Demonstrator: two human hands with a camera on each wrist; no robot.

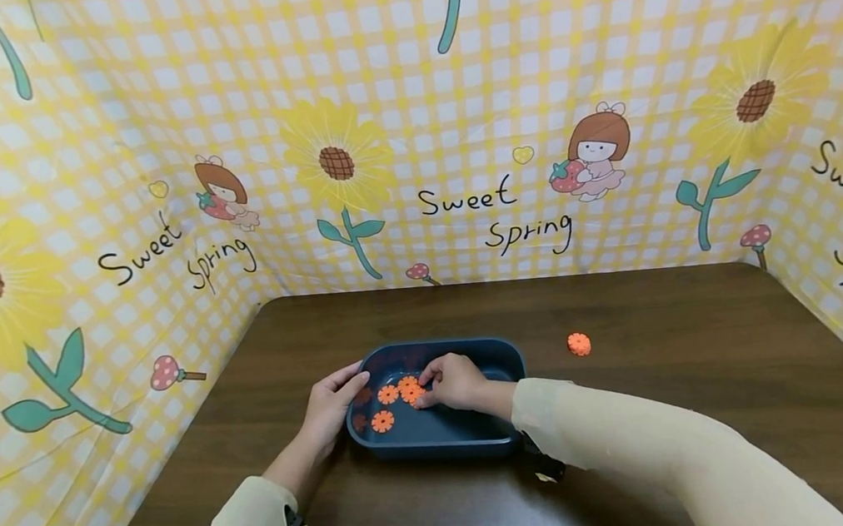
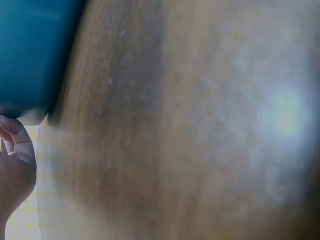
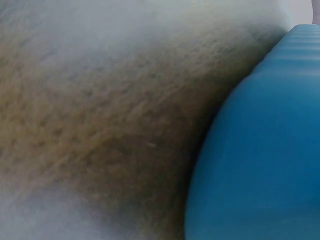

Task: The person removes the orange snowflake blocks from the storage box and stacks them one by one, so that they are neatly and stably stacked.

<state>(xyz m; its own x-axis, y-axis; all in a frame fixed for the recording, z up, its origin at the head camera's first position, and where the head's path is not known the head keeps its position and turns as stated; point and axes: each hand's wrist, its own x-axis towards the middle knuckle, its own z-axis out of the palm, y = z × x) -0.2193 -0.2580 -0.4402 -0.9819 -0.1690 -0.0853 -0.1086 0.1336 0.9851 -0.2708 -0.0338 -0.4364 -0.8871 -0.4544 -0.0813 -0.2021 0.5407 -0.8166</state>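
A dark blue rectangular plastic container (image 1: pixel 445 443) stands on the table. My left hand (image 1: pixel 326 409) grips its left end, thumb over the rim and fingers along the outside wall. In the left wrist view, this hand (image 2: pixel 16 172) is partly cut off beside the container (image 2: pixel 35 55). My right hand (image 1: pixel 458 383) reaches inside, thumb and forefinger pinching at a cluster of orange flower-shaped discs (image 1: pixel 408 386). Two more orange discs lie left of it, one near the middle (image 1: pixel 388 394) and one lower (image 1: pixel 383 421). The right wrist view has only the container's outer wall (image 3: pixel 265 165) large in it.
Another orange flower-shaped piece (image 1: pixel 579 344), perhaps a small stack, lies on the brown wooden table (image 1: pixel 660 317) to the right of the container. A yellow checked cloth (image 1: pixel 425 129) printed with flowers hangs behind and at both sides of the table.
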